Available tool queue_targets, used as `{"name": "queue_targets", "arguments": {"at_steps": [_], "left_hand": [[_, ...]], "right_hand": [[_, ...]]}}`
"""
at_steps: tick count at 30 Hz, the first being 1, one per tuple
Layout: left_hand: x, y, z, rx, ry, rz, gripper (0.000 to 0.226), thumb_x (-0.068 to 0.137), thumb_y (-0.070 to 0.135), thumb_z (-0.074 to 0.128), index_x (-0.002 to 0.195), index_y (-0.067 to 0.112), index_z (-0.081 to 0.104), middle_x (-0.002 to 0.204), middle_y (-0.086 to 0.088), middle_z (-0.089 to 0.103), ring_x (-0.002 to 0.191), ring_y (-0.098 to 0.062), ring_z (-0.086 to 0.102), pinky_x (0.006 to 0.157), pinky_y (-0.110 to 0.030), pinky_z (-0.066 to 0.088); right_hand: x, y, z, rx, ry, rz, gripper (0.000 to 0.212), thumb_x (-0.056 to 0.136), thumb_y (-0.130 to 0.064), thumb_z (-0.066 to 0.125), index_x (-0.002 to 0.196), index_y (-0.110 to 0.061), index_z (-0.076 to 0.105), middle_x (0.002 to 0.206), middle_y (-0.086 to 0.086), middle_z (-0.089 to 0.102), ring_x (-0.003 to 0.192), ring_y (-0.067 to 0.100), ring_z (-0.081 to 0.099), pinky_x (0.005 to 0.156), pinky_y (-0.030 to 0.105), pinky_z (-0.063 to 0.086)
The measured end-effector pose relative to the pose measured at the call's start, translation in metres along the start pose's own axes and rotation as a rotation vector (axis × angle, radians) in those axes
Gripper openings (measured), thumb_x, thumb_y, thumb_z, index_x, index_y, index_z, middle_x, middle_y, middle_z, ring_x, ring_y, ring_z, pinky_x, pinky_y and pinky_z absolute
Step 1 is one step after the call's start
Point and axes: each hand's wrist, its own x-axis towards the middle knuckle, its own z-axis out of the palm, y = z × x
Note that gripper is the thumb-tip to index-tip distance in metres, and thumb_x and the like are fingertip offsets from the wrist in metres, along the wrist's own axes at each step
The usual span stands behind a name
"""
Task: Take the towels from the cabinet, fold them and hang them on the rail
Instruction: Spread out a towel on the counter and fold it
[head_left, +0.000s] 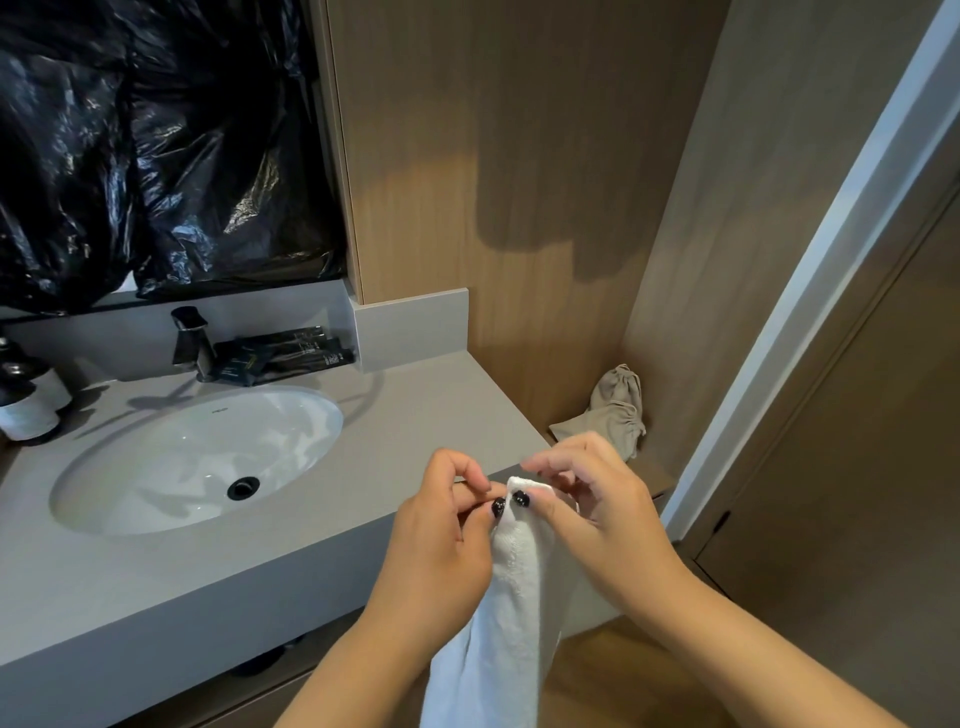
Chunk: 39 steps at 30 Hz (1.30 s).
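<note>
A white towel (506, 613) hangs down between my hands, in front of the grey vanity counter (426, 415). My left hand (441, 540) pinches its top edge from the left with thumb and fingers. My right hand (597, 514) pinches the same top edge from the right, thumb close to my left thumb. The towel's lower part runs out of the frame at the bottom. No rail and no cabinet interior can be seen.
A white oval sink (197, 457) with a dark tap (189, 338) sits in the counter. Dark toiletry packets (291, 353) lie behind it, bottles (28, 400) at far left. Black plastic sheeting (156, 145) covers the mirror. A beige cloth bag (613, 410) rests on a low shelf beside the wooden wall.
</note>
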Motion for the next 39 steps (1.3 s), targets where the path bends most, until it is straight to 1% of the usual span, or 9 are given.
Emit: {"name": "queue_targets", "arguments": {"at_steps": [4, 9, 14, 18, 21, 26, 30, 36, 39], "left_hand": [[0.001, -0.002, -0.001, 0.007, 0.035, -0.014, 0.039, 0.094, 0.003, 0.054, 0.083, 0.037, 0.038, 0.085, 0.006, 0.074, 0.079, -0.018, 0.065, 0.071, -0.032, 0.051], [0.004, -0.006, -0.001, -0.048, 0.047, -0.044, 0.023, 0.093, 0.006, 0.059, 0.094, 0.025, 0.045, 0.081, 0.013, 0.071, 0.076, -0.005, 0.063, 0.068, -0.013, 0.047], [0.006, -0.018, -0.005, -0.010, -0.003, -0.060, 0.020, 0.086, 0.009, 0.067, 0.089, 0.022, 0.052, 0.079, 0.004, 0.065, 0.077, -0.008, 0.061, 0.072, -0.016, 0.050], [0.005, -0.034, 0.001, 0.201, 0.037, 0.028, 0.028, 0.082, 0.009, 0.066, 0.078, 0.032, 0.051, 0.080, 0.011, 0.063, 0.080, -0.010, 0.061, 0.072, -0.027, 0.051], [0.005, -0.045, 0.005, 0.323, 0.067, 0.056, 0.027, 0.081, 0.012, 0.064, 0.073, 0.034, 0.050, 0.080, 0.015, 0.064, 0.079, -0.010, 0.061, 0.071, -0.033, 0.051], [0.009, -0.026, 0.021, 0.111, 0.095, 0.029, 0.019, 0.083, 0.013, 0.073, 0.079, 0.028, 0.063, 0.081, 0.018, 0.068, 0.083, -0.004, 0.064, 0.072, -0.016, 0.048], [0.023, -0.011, 0.037, 0.085, 0.115, -0.001, 0.021, 0.076, 0.022, 0.078, 0.082, 0.032, 0.060, 0.079, 0.018, 0.065, 0.078, -0.003, 0.063, 0.062, -0.016, 0.049], [0.027, -0.013, 0.070, 0.122, 0.077, 0.015, 0.027, 0.087, 0.025, 0.070, 0.088, 0.033, 0.045, 0.083, 0.009, 0.059, 0.073, -0.013, 0.058, 0.061, -0.020, 0.049], [0.016, -0.022, 0.086, 0.124, -0.037, 0.192, 0.031, 0.091, 0.031, 0.060, 0.095, 0.047, 0.034, 0.104, 0.023, 0.047, 0.084, -0.008, 0.054, 0.071, -0.019, 0.050]], "right_hand": [[0.001, 0.001, 0.003, -0.083, -0.120, 0.009, 0.015, 0.095, -0.018, 0.062, 0.107, -0.021, 0.070, 0.101, -0.009, 0.051, 0.098, 0.001, 0.051, 0.077, 0.009, 0.042], [0.010, -0.001, 0.005, -0.261, -0.154, -0.096, 0.007, 0.099, -0.026, 0.053, 0.099, -0.023, 0.060, 0.102, -0.015, 0.043, 0.100, 0.005, 0.049, 0.080, 0.018, 0.045], [0.020, 0.006, 0.000, -0.332, -0.161, -0.152, 0.003, 0.099, -0.027, 0.053, 0.099, -0.027, 0.056, 0.105, -0.014, 0.042, 0.104, 0.007, 0.046, 0.085, 0.019, 0.045], [0.035, 0.000, -0.011, -0.218, -0.134, -0.126, 0.008, 0.099, -0.019, 0.052, 0.097, -0.017, 0.059, 0.101, -0.009, 0.051, 0.098, 0.005, 0.052, 0.082, 0.014, 0.042], [0.046, -0.004, -0.025, -0.102, -0.075, -0.050, 0.011, 0.100, -0.021, 0.051, 0.098, -0.017, 0.062, 0.093, -0.010, 0.063, 0.092, 0.008, 0.059, 0.078, 0.023, 0.047], [0.057, -0.016, -0.052, -0.075, -0.202, -0.084, 0.009, 0.100, -0.021, 0.053, 0.096, -0.020, 0.062, 0.091, -0.012, 0.064, 0.089, 0.010, 0.060, 0.074, 0.017, 0.045], [0.054, -0.021, -0.066, -0.013, -0.337, -0.130, 0.011, 0.100, -0.020, 0.052, 0.099, -0.016, 0.063, 0.092, -0.013, 0.063, 0.093, 0.009, 0.060, 0.078, 0.013, 0.045], [0.050, 0.000, -0.091, -0.076, -0.125, -0.109, 0.011, 0.099, -0.020, 0.053, 0.098, -0.020, 0.064, 0.093, -0.018, 0.063, 0.091, 0.011, 0.060, 0.075, 0.025, 0.051], [0.044, 0.016, -0.111, -0.077, -0.055, -0.022, 0.013, 0.100, -0.023, 0.053, 0.098, -0.022, 0.066, 0.091, -0.017, 0.064, 0.091, 0.012, 0.061, 0.077, 0.030, 0.053]]}}
